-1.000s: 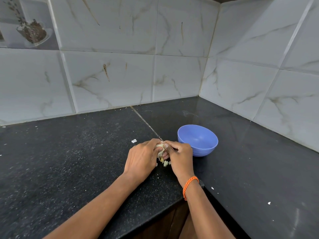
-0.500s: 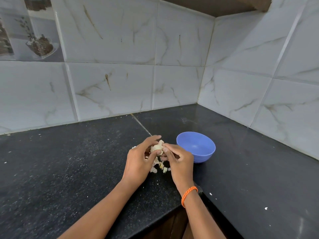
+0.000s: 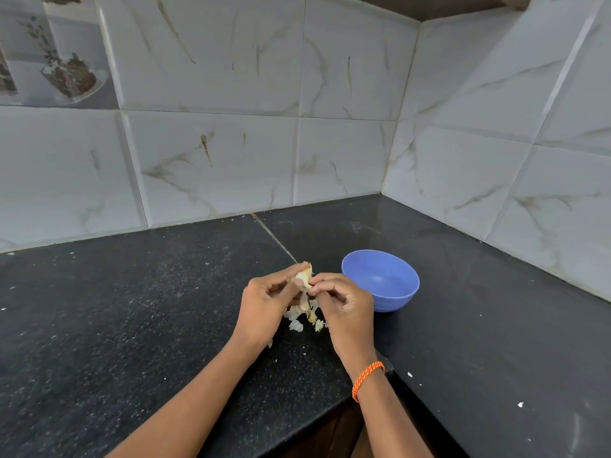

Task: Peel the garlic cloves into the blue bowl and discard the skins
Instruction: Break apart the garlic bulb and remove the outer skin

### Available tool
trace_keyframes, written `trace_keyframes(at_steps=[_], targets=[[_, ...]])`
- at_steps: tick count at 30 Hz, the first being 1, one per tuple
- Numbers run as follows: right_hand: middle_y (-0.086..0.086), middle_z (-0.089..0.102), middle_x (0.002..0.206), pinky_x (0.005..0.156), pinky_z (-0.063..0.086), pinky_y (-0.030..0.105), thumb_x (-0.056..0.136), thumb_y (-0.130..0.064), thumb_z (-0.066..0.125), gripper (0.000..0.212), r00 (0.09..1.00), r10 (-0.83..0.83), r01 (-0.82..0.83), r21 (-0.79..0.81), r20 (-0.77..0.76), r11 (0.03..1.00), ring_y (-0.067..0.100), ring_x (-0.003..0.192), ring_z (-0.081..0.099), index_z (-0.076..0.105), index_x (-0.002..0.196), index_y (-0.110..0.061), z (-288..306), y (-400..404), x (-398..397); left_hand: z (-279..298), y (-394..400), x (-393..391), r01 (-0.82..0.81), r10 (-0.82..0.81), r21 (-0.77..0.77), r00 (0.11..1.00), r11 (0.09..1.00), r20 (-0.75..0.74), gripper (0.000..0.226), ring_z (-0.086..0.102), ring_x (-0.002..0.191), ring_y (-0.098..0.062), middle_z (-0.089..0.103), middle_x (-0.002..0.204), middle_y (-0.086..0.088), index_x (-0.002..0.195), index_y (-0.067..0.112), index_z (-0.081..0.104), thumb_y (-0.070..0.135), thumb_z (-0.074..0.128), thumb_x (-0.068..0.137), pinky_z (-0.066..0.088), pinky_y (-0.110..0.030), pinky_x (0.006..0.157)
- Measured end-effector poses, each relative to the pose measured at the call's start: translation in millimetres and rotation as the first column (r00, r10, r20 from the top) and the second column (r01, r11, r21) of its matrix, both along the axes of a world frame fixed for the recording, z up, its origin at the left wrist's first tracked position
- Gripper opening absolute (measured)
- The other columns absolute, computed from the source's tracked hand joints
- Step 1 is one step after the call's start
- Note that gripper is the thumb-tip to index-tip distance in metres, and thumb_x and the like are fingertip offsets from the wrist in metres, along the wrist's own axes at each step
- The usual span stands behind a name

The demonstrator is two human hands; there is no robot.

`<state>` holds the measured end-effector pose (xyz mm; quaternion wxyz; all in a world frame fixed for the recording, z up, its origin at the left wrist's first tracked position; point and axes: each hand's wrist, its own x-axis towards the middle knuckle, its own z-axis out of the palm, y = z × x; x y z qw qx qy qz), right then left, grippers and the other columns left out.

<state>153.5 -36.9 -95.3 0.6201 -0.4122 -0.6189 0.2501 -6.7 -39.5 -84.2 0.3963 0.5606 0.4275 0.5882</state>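
Left hand and right hand have lifted the garlic.

A black speckled counter bears the blue bowl and scattered garlic skins.

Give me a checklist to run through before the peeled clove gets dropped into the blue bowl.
1. Garlic clove held by both hands: left hand and right hand pinch it. Ok.
2. Clove fully peeled: skin still hangs from it. Not ok.
3. Blue bowl upright, right of the hands. Ok.
4. Bowl empty inside. Ok.
5. Loose skins lie on the countertop, not discarded. Not ok.
6. Firmness of the grip: cannot tell.
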Motion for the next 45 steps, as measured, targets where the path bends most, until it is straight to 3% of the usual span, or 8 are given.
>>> trace_keyframes(at_steps=[6, 12, 15, 21, 32, 36, 39, 45], targets=[[0.000, 0.074, 0.093, 0.080, 0.066, 0.045, 0.100, 0.005, 0.062, 0.023, 0.994, 0.048, -0.056, -0.078, -0.101, 0.995, 0.025, 0.092, 0.074, 0.071, 0.097, -0.016, 2, -2, -4, 0, 2, 0, -0.025, 0.025, 0.010, 0.999, 1.000, 0.047, 0.025, 0.081, 0.101, -0.025, 0.083, 0.112, 0.001, 0.121, 0.018, 0.082, 0.007, 0.070, 0.103, 0.066, -0.046, 0.093], [-0.010, 0.072, 0.119, 0.081, 0.063, 0.032, 0.108, -0.023, 0.064, 0.028, 0.999, 0.047, -0.050, -0.134, -0.020, 0.990, 0.016, 0.100, 0.072, 0.066, 0.134, -0.033, 2, 0, -7, 2, 0, -1, 0.054, -0.053, 0.002, 0.991, 0.999, 0.120, 0.065, 0.080, 0.100, -0.028, 0.084, 0.107, -0.008, 0.154, 0.024, 0.058, 0.010, 0.081, 0.095, 0.064, -0.036, 0.092], [-0.015, 0.071, 0.128, 0.093, 0.062, 0.033, 0.109, -0.027, 0.062, 0.031, 0.998, 0.045, -0.040, -0.136, 0.032, 0.990, 0.009, 0.113, 0.069, 0.067, 0.139, -0.034, 2, 0, -6, 6, -2, 1, 0.064, -0.055, -0.043, 0.981, 0.997, 0.184, 0.049, 0.080, 0.107, -0.024, 0.082, 0.115, -0.008, 0.141, 0.014, 0.069, 0.005, 0.081, 0.094, 0.064, -0.030, 0.091], [-0.013, 0.076, 0.114, 0.088, 0.062, 0.030, 0.101, -0.025, 0.074, 0.049, 0.993, 0.083, -0.068, -0.153, 0.089, 0.986, 0.008, 0.108, 0.072, 0.060, 0.147, -0.034, 5, -5, -8, 9, -2, -1, 0.064, -0.025, -0.094, 0.929, 0.993, 0.370, 0.032, 0.081, 0.101, -0.030, 0.082, 0.113, -0.012, 0.124, 0.012, 0.079, 0.006, 0.079, 0.093, 0.066, -0.035, 0.088], [-0.011, 0.075, 0.085, 0.077, 0.056, 0.022, 0.092, -0.017, 0.083, 0.055, 0.991, 0.020, -0.008, -0.090, 0.133, 0.996, 0.014, 0.082, 0.069, 0.063, 0.140, -0.032, 5, -5, -10, 8, 3, -8, 0.067, 0.042, -0.150, 0.783, 0.986, 0.620, 0.033, 0.078, 0.110, -0.031, 0.079, 0.120, -0.020, 0.128, 0.000, 0.074, 0.002, 0.075, 0.095, 0.064, -0.033, 0.096], [-0.009, 0.072, 0.088, 0.076, 0.056, 0.021, 0.088, -0.029, 0.089, 0.054, 0.994, 0.026, -0.014, -0.116, 0.110, 0.993, 0.012, 0.084, 0.068, 0.065, 0.136, -0.035, 7, -8, -9, 8, 6, -17, -0.010, 0.095, -0.157, 0.831, 0.987, 0.547, 0.032, 0.077, 0.112, -0.032, 0.081, 0.117, -0.016, 0.126, 0.004, 0.075, 0.000, 0.076, 0.094, 0.063, -0.037, 0.098], [-0.015, 0.073, 0.096, 0.079, 0.056, 0.017, 0.089, -0.033, 0.087, 0.054, 0.965, 0.035, -0.002, -0.127, 0.259, 0.992, 0.003, 0.093, 0.069, 0.064, 0.138, -0.037, 7, -7, -13, 8, 4, -12, 0.011, 0.079, -0.177, 0.865, 0.984, 0.495, 0.032, 0.076, 0.113, -0.034, 0.081, 0.116, -0.015, 0.124, 0.005, 0.077, -0.001, 0.077, 0.093, 0.060, -0.043, 0.102], [-0.022, 0.074, 0.106, 0.087, 0.060, 0.027, 0.107, -0.027, 0.065, 0.019, 0.951, -0.132, 0.141, -0.015, 0.279, 0.990, -0.001, 0.103, 0.069, 0.075, 0.122, -0.032, 4, -3, -10, 9, -1, -8, 0.041, 0.027, -0.154, 0.909, 0.987, 0.415, 0.027, 0.078, 0.111, -0.031, 0.082, 0.113, -0.012, 0.122, 0.009, 0.079, 0.005, 0.077, 0.096, 0.062, -0.040, 0.099]])
